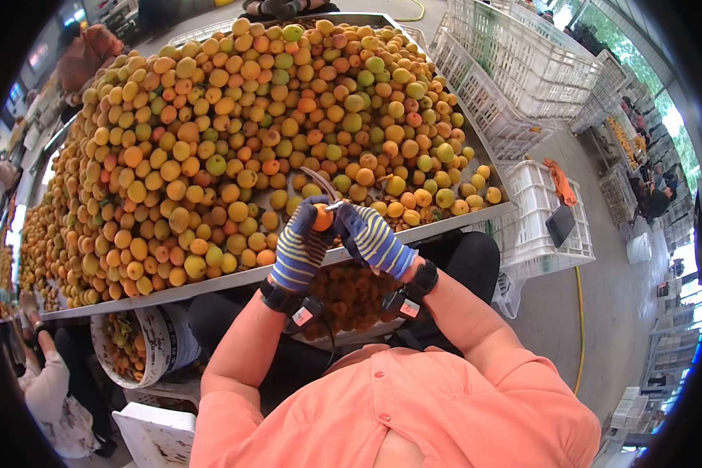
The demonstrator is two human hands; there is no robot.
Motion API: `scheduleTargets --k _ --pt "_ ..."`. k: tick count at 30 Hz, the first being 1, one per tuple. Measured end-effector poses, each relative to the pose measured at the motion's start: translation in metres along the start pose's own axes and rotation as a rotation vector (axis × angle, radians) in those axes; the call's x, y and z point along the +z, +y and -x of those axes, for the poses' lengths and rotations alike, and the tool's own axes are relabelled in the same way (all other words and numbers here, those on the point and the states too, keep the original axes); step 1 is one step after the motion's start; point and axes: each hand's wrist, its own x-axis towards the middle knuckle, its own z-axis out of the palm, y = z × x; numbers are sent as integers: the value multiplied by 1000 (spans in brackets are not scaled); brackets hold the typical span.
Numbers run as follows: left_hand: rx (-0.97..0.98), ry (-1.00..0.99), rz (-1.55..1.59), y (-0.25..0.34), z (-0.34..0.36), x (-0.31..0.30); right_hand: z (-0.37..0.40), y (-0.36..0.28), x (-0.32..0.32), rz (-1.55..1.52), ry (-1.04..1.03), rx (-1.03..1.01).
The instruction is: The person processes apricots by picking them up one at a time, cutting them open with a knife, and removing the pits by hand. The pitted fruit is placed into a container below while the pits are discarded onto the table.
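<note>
While left fingers clasp fruit, right fingers grip tool above table edge.

Daylight glares white over at two o'clock, lighting the fruit softly; shade pools beneath the table; towards nine, everything bends and blurs.

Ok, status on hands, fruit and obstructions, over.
Left hand gripping orange fruit. Right hand holding small metal tool by it. Fruit heap just beyond; nothing visibly blocking.
</note>
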Motion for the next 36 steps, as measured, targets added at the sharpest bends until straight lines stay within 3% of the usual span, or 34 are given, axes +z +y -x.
scheduleTargets --k 3,7,8,11,12,15,17,20,27,33,36 --pt "20 -6 -85 -1 2 4 -4 10 9 -97 66 -107" --pt "49 18 -262 -4 -1 -6 -5 27 11 214 132 -204" --pt "49 36 -308 -4 -1 -6 -9 38 16 229 239 -367" --pt "80 40 -455 -2 -2 -3 5 -9 7 -375 -13 350" --pt "66 14 -376 -1 -3 -1 12 -21 8 -633 -57 468" --pt "14 7 -121 -3 0 1 10 -9 -11 -1177 -467 509" --pt "-21 72 73 -8 -10 -7 16 -13 -5 -1035 -382 467" --pt "-21 51 128 -2 -12 -14 21 -16 2 -716 -208 435" --pt "-21 93 152 1 -9 -11 18 -4 11 -385 -47 425" --pt "-20 24 72 3 -8 -14 15 21 23 119 77 -102" --pt "1 -53 -109 12 -9 -8 20 9 13 303 29 -62"
